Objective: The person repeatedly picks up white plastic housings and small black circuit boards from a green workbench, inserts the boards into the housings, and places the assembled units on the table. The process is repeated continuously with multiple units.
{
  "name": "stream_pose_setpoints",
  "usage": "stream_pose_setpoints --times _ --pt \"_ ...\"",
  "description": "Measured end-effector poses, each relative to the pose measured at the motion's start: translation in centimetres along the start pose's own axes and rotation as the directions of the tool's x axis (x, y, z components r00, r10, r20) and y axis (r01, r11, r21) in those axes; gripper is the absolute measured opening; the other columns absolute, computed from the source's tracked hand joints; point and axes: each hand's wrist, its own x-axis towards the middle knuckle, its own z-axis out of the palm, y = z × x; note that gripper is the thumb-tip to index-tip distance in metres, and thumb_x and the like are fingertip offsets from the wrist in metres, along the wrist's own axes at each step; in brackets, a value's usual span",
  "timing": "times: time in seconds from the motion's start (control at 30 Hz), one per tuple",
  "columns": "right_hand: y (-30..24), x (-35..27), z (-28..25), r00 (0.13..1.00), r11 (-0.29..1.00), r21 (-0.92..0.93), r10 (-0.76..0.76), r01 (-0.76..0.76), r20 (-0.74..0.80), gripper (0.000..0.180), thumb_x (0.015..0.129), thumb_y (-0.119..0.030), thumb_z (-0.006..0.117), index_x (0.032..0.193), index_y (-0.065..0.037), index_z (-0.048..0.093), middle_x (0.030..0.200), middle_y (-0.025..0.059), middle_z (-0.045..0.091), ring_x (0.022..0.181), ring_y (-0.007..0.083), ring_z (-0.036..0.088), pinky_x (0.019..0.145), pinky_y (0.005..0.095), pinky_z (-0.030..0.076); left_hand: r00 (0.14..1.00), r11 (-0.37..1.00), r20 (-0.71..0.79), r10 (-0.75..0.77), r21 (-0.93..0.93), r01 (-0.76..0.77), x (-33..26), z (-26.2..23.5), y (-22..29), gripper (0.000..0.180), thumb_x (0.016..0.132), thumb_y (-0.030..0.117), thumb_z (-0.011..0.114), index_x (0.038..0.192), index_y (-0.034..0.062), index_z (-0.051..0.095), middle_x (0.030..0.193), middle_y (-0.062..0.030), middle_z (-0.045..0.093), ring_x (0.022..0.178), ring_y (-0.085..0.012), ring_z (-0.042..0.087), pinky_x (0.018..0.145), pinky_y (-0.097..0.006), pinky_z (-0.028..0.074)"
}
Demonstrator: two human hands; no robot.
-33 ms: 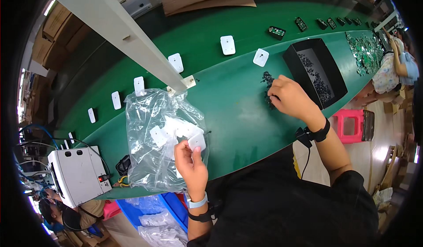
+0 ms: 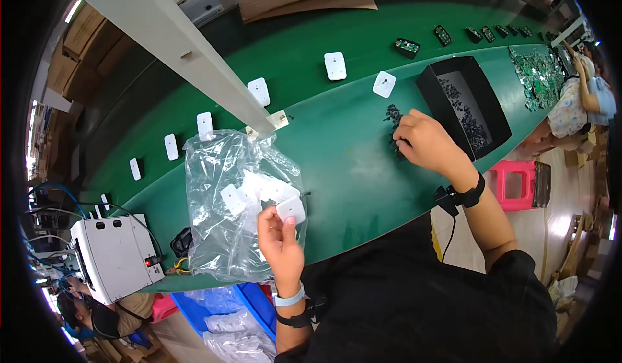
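Note:
My left hand point(image 2: 281, 249) grips a white plastic cover point(image 2: 291, 208) with a small hole between thumb and fingers. It is held over a clear plastic bag point(image 2: 214, 233), where several more white covers point(image 2: 233, 199) lie. Farther right, my right hand point(image 2: 429, 144) is bent down at a small heap of black parts point(image 2: 393, 113), fingertips drawn together; what they pinch, if anything, is hidden. Just right of that hand stands a black box point(image 2: 430, 94) holding many of the same small parts. One white cover point(image 2: 384, 84) with a dark piece on it lies beyond the heap.
White units point(image 2: 335, 66) and black housings with green boards point(image 2: 407, 47) line the green belt. A slanted metal post point(image 2: 188, 55) is bolted to the bench. A white machine point(image 2: 116, 256) sits at left; green circuit boards point(image 2: 536, 81) lie far right, near another person point(image 2: 570, 107).

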Motion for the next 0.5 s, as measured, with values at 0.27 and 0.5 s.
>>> stream_pose_setpoints --times 0.27,0.5 --pt "-0.1 0.3 1.2 0.999 0.999 -0.032 0.005 -0.004 0.048 0.006 0.073 -0.006 0.070 0.078 -0.004 0.073 0.079 0.0093 0.065 0.087 0.0293 0.061 0.079 0.0404 0.054 0.996 0.975 0.023 -0.089 -0.201 0.092 -0.5 -0.7 0.5 0.030 0.098 -0.007 0.056 0.126 0.0011 0.052 0.109 -0.0095 0.065 0.100 -0.0165 0.063 0.092 -0.033 0.051" --pt "0.0 -0.5 -0.1 0.996 0.999 -0.004 0.035 -0.035 0.078 0.012 0.072 -0.005 0.073 0.084 -0.003 0.074 0.084 0.0093 0.067 0.090 0.0289 0.061 0.082 0.0397 0.053 0.987 0.851 0.056 -0.150 -0.500 0.158 -0.6 0.1 1.8 0.034 0.099 -0.001 0.057 0.131 0.0069 0.049 0.103 -0.0087 0.061 0.096 -0.0201 0.060 0.086 -0.038 0.052"
